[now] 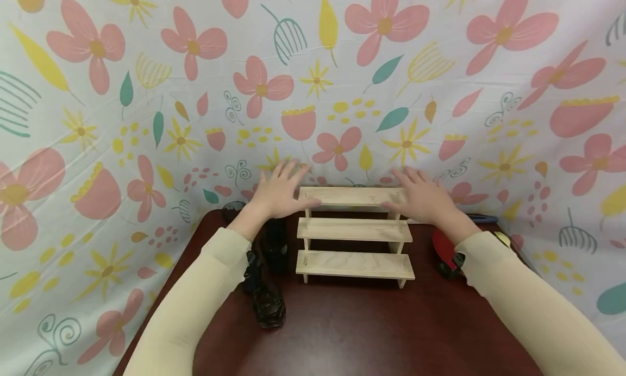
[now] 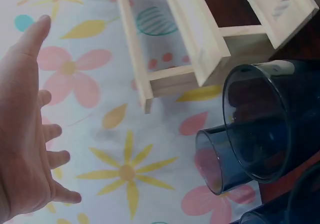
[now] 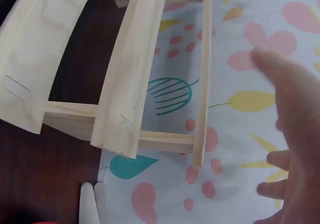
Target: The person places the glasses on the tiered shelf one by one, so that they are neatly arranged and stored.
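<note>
Cream sleeves [image 1: 183, 302] are stretched over the dark table [image 1: 352, 327], where a three-tier wooden shelf [image 1: 354, 230] is stood centrally. It would best be guided evenly from both ends, so that the blue tumblers [image 2: 304, 114] beside its left end are not knocked. Beyond, left hand [image 1: 277, 194] and right hand [image 1: 421, 195] are held with fingers apart, nothing clamped; the shelf's top tier [image 1: 349, 195] is placed between them, overlapped by the thumbs in the head view, though gaps are shown in both wrist views. Behind, floral cloth [image 1: 313, 39] is hung.

left hand [image 1: 277, 195] / right hand [image 1: 423, 198] | wooden stand [image 1: 354, 230] between | brown table [image 1: 376, 330] beneath
</note>
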`<act>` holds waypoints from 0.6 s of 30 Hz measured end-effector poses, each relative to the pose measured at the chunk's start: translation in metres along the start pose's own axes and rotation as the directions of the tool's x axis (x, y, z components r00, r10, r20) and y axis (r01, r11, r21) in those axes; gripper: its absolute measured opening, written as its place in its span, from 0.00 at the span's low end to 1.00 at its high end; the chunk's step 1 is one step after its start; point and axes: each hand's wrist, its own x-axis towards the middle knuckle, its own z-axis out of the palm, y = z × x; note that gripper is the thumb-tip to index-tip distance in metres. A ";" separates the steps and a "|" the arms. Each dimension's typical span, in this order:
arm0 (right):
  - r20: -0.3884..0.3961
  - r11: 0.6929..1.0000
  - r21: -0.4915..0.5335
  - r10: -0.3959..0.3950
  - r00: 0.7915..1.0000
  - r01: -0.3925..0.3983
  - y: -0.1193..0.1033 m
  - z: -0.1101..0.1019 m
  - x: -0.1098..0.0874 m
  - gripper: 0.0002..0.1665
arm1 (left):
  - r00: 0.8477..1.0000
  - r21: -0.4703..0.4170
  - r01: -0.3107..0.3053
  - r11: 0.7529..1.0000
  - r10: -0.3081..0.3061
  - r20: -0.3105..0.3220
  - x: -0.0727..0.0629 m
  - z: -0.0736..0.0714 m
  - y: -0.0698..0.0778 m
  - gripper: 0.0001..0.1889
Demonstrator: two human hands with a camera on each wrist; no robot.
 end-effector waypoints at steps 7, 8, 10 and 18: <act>-0.038 0.979 0.199 0.041 0.998 -0.033 0.013 0.015 -0.037 0.53 | 0.990 -0.161 0.017 0.987 -0.039 -0.135 -0.048 -0.003 -0.010 0.51; -0.022 0.972 0.226 0.062 0.998 -0.055 0.014 0.019 -0.042 0.53 | 0.987 -0.177 0.022 0.984 -0.050 -0.156 -0.057 -0.001 -0.012 0.50; 0.005 0.957 0.272 0.101 0.995 -0.099 0.015 0.028 -0.053 0.52 | 0.978 -0.213 0.034 0.976 -0.077 -0.195 -0.076 0.005 -0.017 0.50; 0.069 0.886 0.408 0.212 0.975 -0.222 0.018 0.077 -0.095 0.49 | 0.926 -0.353 0.058 0.934 -0.183 -0.331 -0.143 0.049 -0.030 0.42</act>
